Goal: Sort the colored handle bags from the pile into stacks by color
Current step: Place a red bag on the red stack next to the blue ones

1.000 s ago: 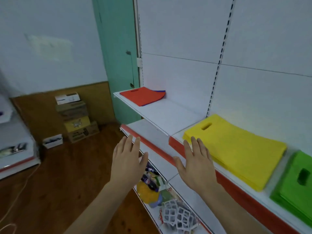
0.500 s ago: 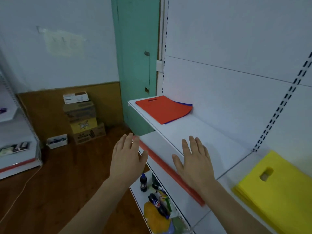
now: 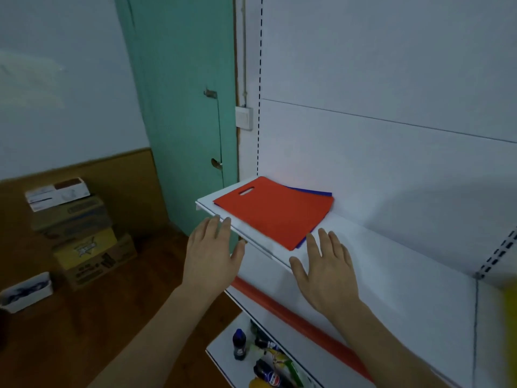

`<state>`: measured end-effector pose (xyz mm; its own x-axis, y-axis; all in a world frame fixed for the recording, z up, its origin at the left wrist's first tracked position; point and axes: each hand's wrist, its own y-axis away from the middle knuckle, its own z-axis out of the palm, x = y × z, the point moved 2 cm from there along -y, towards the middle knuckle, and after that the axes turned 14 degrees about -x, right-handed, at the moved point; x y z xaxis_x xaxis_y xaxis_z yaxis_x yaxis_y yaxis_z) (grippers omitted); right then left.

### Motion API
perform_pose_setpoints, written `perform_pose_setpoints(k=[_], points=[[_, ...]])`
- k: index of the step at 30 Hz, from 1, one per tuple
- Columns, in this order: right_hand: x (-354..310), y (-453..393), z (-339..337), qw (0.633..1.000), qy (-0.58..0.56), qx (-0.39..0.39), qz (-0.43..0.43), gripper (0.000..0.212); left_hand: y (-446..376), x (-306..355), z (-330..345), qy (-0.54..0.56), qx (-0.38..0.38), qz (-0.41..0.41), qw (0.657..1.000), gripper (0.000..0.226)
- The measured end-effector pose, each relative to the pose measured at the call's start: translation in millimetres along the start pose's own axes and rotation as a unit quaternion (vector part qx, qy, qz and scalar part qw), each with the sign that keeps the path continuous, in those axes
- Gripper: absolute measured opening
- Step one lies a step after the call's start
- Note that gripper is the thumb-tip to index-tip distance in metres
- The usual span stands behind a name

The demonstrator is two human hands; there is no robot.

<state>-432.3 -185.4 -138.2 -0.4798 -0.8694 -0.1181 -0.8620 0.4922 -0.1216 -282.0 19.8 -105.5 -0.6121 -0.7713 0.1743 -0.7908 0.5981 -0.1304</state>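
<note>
Two hands out in front, nothing held in either. Biggest thing in view is the white shelf unit [image 3: 391, 261] on the right, with a teal door [image 3: 181, 107] just left of it and a wood floor [image 3: 70, 317] below. The red handle bag [image 3: 275, 212] lies flat on the upper shelf at its left end, its cut-out handle toward the door. A blue bag [image 3: 310, 191] lies under it, only its far edge and a sliver at the near corner peeking out.

A stack of cardboard boxes [image 3: 81, 236] stands against the brown wall panel, and a small white tray [image 3: 26, 291] sits on the floor near it.

The left hand [image 3: 212, 256] has its fingers straight and spread, with the fingertips at the shelf's front edge, near the red bag. Can't tell if they actually touch the shelf. The right hand [image 3: 326, 268] is the same deal, flat and splayed over the shelf with its fingertips just short of the bag's near corner.

Down on the lower shelf are some bottles [image 3: 239, 344] and packets, too blurry to read. A yellow smear [image 3: 510, 312] shows at the far right edge.
</note>
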Motion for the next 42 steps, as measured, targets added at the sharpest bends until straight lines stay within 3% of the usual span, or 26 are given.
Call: perform_pose_setpoints(k=[15, 25, 31, 38, 42], points=[[-7.1, -149.2, 32.8, 0.994, -0.014, 0.0, 0.109, 0.086, -199.5, -38.7, 44.0, -0.022, -0.036, 0.061, 0.997, 0.071], [-19.8, -159.9, 43.2, 0.974, 0.057, -0.06, 0.208, 0.066, -270.0, -67.1, 78.1, -0.003, -0.076, 0.149, 0.986, 0.081], [-35.4, -152.4, 57.2, 0.958, 0.062, -0.057, 0.273, 0.07, -284.2, -82.5, 95.8, -0.004, -0.101, 0.169, 0.98, 0.095], [-42.3, -142.6, 75.1, 0.948, 0.018, 0.008, 0.318, 0.065, -269.2, -71.5, 99.2, 0.007, -0.063, 0.231, 0.971, 0.058], [-39.9, -141.3, 77.8, 0.947, 0.011, 0.021, 0.32, 0.065, -267.7, -68.7, 99.2, -0.003, -0.074, 0.24, 0.968, 0.053]])
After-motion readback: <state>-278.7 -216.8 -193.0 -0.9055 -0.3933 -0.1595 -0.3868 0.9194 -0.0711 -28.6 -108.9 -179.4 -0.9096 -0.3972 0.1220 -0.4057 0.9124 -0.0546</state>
